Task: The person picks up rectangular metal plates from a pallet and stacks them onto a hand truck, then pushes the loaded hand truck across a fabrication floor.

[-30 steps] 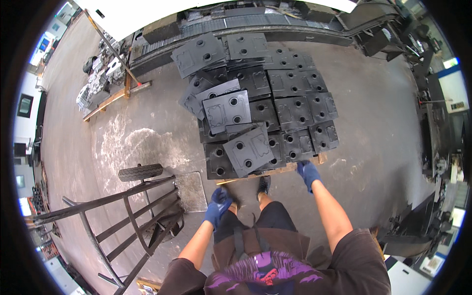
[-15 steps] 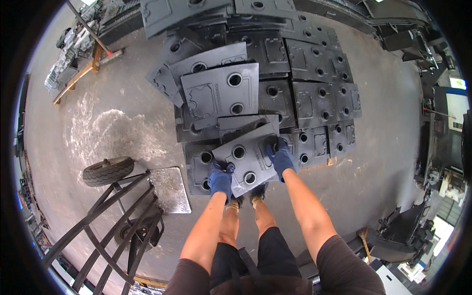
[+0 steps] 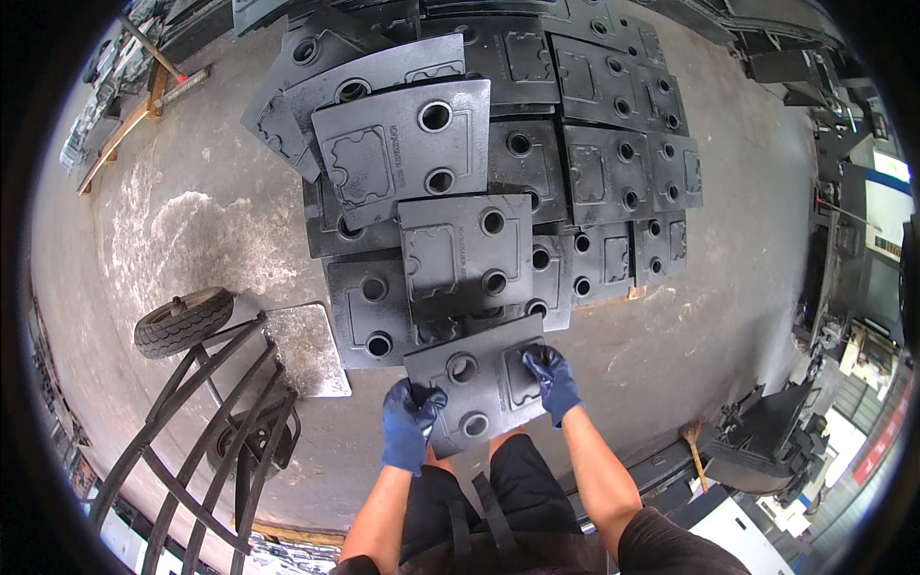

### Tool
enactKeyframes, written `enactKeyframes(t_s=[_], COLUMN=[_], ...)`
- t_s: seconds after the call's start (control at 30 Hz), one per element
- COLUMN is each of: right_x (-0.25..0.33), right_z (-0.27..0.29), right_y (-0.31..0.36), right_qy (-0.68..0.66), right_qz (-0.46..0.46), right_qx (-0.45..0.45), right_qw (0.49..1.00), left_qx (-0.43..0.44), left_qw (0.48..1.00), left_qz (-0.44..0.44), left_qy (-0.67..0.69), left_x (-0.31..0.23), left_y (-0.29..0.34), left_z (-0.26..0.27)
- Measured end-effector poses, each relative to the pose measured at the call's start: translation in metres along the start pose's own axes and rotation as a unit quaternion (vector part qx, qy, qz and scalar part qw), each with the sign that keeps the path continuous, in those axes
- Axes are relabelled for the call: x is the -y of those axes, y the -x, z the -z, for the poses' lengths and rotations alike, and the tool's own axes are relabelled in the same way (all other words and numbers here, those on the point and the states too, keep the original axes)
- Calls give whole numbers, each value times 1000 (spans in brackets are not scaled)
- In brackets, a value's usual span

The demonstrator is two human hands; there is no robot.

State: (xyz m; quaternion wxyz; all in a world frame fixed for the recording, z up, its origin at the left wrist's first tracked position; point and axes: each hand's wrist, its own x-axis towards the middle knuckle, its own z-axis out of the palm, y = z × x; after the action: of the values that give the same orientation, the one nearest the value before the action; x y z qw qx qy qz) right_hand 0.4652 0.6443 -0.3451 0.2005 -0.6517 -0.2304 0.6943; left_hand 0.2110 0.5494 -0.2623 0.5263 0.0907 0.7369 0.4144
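Observation:
Between my gloved hands hangs a dark grey cast plate (image 3: 489, 376) with two round holes and a raised outline. My left hand (image 3: 408, 422) grips its left edge, thumb on the upper face. My right hand (image 3: 552, 383) is closed on the opposite edge. The plate is off the stack, in front of my thighs, slightly tilted. Just beyond it lies a similar plate (image 3: 467, 251) on top of the near stack, and a lighter grey plate (image 3: 402, 149) rests askew farther back. The fingers beneath the held plate are hidden.
Several stacks of like plates (image 3: 599, 163) stand ahead. At left is a hand truck (image 3: 206, 422) with a black tyre (image 3: 184, 322) and a worn metal toe plate (image 3: 309, 350). A broom (image 3: 694, 450) is at lower right; machinery lines the right side.
Both hands have drawn the held plate toward my body, away from the stack. The plate beneath it on the near stack has come into fuller view.

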Motion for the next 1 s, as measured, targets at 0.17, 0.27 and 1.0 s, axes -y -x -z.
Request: enactKeyframes(t_s=[0.17, 0.27, 1.0], right_x=[19, 47, 105], right_z=[-2, -29, -86], right_y=[-21, -57, -129], right_qy=[-20, -70, 51], right_qz=[-9, 3, 165], right_qx=[13, -3, -25], right_qw=[1000, 998, 985], left_qx=[-29, -37, -139], left_qw=[997, 995, 960], left_qz=[-74, -85, -158], left_qy=[-21, 42, -184], left_x=[-12, -53, -29], left_y=[-26, -69, -193], left_z=[-8, -19, -25])
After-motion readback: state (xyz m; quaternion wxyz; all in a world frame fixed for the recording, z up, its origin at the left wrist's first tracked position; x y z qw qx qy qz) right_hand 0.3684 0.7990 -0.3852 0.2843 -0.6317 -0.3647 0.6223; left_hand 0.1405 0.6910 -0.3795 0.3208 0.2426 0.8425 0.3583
